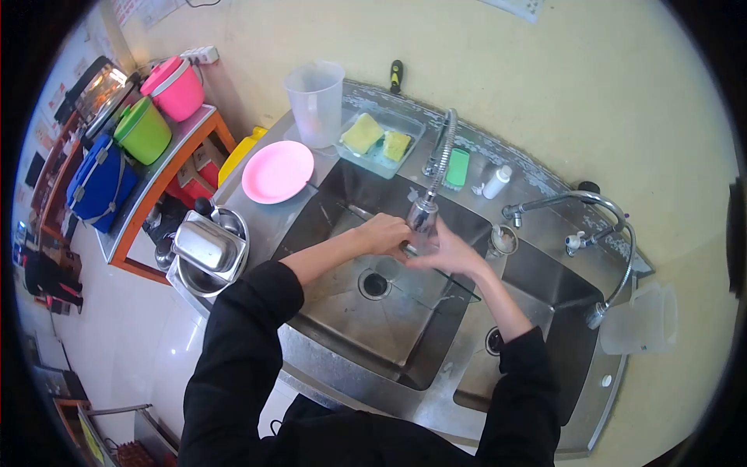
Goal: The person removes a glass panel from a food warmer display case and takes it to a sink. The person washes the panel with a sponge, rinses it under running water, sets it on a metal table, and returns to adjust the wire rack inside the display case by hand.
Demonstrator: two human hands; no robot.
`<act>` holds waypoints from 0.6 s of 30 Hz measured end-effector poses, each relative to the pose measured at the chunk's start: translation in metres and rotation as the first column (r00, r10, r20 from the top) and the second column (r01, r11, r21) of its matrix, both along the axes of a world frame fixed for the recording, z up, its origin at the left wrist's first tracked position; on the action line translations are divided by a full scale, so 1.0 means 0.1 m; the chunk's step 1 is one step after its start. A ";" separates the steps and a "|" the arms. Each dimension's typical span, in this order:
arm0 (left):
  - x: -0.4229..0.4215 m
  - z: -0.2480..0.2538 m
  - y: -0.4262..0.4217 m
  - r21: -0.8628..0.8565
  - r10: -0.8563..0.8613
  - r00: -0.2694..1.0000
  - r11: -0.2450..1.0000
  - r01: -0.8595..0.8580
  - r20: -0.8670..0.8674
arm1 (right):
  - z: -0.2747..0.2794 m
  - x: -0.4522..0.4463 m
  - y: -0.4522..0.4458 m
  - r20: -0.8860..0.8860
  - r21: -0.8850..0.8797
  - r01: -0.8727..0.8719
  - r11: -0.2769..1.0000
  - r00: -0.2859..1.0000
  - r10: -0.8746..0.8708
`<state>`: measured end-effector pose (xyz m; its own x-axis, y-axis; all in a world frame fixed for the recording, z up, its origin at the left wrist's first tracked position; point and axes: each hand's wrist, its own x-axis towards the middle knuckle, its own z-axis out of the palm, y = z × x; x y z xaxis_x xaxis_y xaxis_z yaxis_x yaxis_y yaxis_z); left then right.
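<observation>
My left hand [384, 235] is closed, its fingers curled beneath the spray head of the spring tap [422, 215]. Facing it, my right hand [454, 251] curves inward, thumb up and fingers bent toward the left. A long thin dark-edged strip [461, 289] runs slantwise past both hands over the large sink basin [350, 327]; my fingers and the tap hide its middle, so its kind cannot be told. Just right of the right hand stands a small cup-like container [504, 240] with something pale inside.
Behind the basin are a tub with sponges [380, 166], a clear pitcher [314, 105], a green brush or pad [457, 167] and a white bottle [497, 181]. A pink plate [278, 172] and metal pans [206, 245] lie left. A second tap [595, 204] arches over the smaller basin.
</observation>
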<state>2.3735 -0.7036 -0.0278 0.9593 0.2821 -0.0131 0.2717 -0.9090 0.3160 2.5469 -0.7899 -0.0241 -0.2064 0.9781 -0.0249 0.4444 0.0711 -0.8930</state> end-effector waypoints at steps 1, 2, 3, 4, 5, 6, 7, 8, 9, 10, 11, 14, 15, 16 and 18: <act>0.01 0.00 0.00 0.037 -0.009 1.000 0.999 0.009 0.008 | -0.09 -0.01 -0.09 -0.011 -0.074 -0.031 0.997 0.999 0.030; 0.02 0.00 0.00 0.074 -0.020 1.000 0.997 0.019 0.016 | -0.15 -0.02 -0.17 0.163 -0.093 -0.102 0.990 0.980 0.116; 0.02 -0.01 0.02 0.115 -0.034 0.999 0.993 0.031 0.022 | -0.16 -0.05 -0.21 0.331 -0.119 -0.166 0.979 0.923 0.196; 0.00 -0.07 0.04 0.173 -0.124 0.989 0.979 0.108 0.081 | -0.15 -0.08 -0.21 0.364 -0.147 -0.131 0.980 0.914 0.177; -0.02 -0.12 0.05 0.239 -0.154 0.970 0.965 0.107 0.187 | -0.14 -0.12 -0.20 0.395 -0.174 -0.096 0.980 0.905 0.159; -0.04 -0.18 0.03 0.305 -0.194 0.939 0.947 0.103 0.285 | -0.13 -0.16 -0.19 0.425 -0.197 -0.058 0.979 0.895 0.138; -0.06 -0.22 0.00 0.371 -0.242 0.895 0.924 0.094 0.376 | -0.14 -0.16 -0.18 0.441 -0.159 -0.076 0.984 0.887 0.140; -0.06 -0.26 -0.06 0.389 -0.202 0.905 0.920 0.044 0.374 | -0.17 -0.11 -0.16 0.459 -0.119 -0.094 0.988 0.877 0.139; -0.03 -0.34 -0.13 0.374 -0.132 0.859 0.925 -0.074 0.495 | -0.19 -0.06 -0.13 0.480 -0.079 -0.113 0.991 0.867 0.137; 0.05 -0.43 -0.19 0.344 -0.066 0.790 0.920 -0.189 0.610 | -0.18 -0.01 -0.10 0.469 -0.089 -0.122 0.989 0.870 0.150; 0.13 -0.49 -0.27 0.299 -0.006 0.700 0.906 -0.298 0.714 | -0.16 0.05 -0.05 0.461 -0.100 -0.131 0.986 0.872 0.163; 0.40 -0.49 -0.63 0.064 0.332 0.473 0.762 -0.645 0.816 | -0.06 0.05 0.01 0.475 -0.174 -0.112 0.978 0.861 0.183; 0.50 -0.49 -0.73 -0.129 0.440 0.336 0.745 -0.654 0.833 | -0.04 0.05 0.02 0.488 -0.203 -0.095 0.975 0.853 0.185; 0.62 -0.50 -0.84 -0.321 0.543 0.194 0.708 -0.629 0.817 | -0.02 0.07 0.01 0.474 -0.179 -0.125 0.976 0.858 0.196; 1.06 -1.39 -0.82 -0.657 0.807 0.181 0.568 -0.495 0.562 | -0.08 0.14 0.05 0.452 -0.172 -0.105 0.980 0.875 0.173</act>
<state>2.4791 -0.7858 -0.1671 0.0447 0.9369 0.3468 0.2310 -0.3474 0.9088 2.5605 -0.7851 -0.0322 -0.2714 0.9198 -0.2833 0.8036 0.0546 -0.5926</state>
